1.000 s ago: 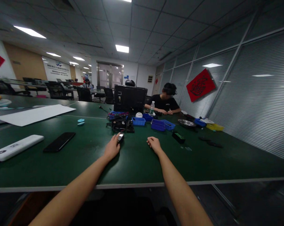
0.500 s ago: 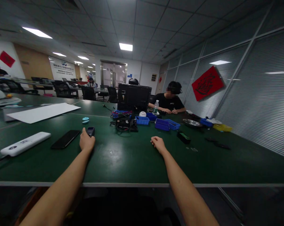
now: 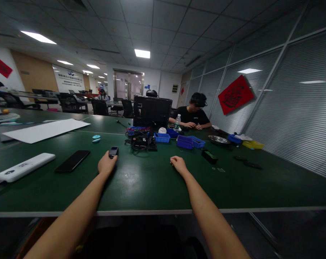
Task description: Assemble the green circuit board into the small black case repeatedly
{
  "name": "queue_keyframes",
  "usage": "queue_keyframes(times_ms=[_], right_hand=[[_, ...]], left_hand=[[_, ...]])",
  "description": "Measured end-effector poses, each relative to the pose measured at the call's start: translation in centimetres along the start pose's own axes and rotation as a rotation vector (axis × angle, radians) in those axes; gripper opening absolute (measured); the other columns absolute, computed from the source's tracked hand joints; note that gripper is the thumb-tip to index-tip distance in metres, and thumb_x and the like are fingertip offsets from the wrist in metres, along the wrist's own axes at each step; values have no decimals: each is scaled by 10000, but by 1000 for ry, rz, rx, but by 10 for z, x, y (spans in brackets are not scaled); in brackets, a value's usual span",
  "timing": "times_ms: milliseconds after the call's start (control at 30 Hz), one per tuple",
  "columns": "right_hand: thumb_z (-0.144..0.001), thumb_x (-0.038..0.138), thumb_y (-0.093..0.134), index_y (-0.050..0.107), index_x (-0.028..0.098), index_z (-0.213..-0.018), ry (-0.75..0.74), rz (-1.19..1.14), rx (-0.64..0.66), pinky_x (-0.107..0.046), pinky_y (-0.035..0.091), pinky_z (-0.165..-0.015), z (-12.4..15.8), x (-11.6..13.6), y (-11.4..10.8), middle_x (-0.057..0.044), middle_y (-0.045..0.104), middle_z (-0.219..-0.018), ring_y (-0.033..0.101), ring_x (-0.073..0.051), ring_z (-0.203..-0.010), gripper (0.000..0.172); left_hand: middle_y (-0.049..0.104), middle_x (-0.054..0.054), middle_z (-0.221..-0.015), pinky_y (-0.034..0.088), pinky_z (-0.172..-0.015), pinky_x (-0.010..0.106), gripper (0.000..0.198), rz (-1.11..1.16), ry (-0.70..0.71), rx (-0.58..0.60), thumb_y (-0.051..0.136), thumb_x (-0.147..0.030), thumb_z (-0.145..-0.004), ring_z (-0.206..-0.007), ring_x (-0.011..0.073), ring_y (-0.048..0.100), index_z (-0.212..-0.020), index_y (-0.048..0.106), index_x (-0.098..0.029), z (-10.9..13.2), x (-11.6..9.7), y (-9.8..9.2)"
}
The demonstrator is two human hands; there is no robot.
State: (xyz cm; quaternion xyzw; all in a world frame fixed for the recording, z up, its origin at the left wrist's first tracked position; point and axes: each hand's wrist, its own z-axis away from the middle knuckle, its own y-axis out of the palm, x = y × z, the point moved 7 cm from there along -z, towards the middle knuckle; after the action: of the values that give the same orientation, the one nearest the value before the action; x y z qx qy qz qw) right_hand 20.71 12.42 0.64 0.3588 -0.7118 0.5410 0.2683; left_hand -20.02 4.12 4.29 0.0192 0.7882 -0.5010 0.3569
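My left hand (image 3: 106, 165) rests on the green table (image 3: 152, 183), its fingers closed round a small black device (image 3: 113, 151) that sticks out past the fingertips. A black phone (image 3: 72, 160) lies flat just to its left. My right hand (image 3: 178, 164) lies on the table in a loose fist, with nothing visible in it. It is a short way from a small dark box (image 3: 209, 156) to its right.
A white power strip (image 3: 21, 167) lies at the left. Blue trays (image 3: 184, 141), a tangle of cables (image 3: 138, 138) and a black monitor (image 3: 151, 112) stand farther back. Behind them a person in black sits at the table. A white sheet (image 3: 45, 130) covers the far left.
My left hand swung left with the small device, toward the phone, then came partway back to the right. My right hand has stayed put in a loose fist.
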Motion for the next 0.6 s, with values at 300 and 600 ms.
queue_keyframes(times_ms=[300, 600], right_hand=[[-740, 250, 479, 653, 188, -807, -6, 163, 7, -227, 421, -641, 5, 9, 3, -17, 654, -736, 593, -141, -683, 196], [-822, 477, 360, 533, 171, -1093, 15, 22, -150, -260, 429, -719, 14, 28, -6, -52, 634, -845, 592, -166, -792, 444]], left_hand=[[629, 126, -1019, 416, -739, 301, 568, 13, 387, 216, 462, -514, -738, -920, 243, 581, -1191, 449, -172, 59, -105, 72], [411, 145, -1317, 358, -943, 303, 545, 413, 600, 328, 401, -378, -818, -1123, 205, 470, -1289, 349, -108, 114, -173, 124]])
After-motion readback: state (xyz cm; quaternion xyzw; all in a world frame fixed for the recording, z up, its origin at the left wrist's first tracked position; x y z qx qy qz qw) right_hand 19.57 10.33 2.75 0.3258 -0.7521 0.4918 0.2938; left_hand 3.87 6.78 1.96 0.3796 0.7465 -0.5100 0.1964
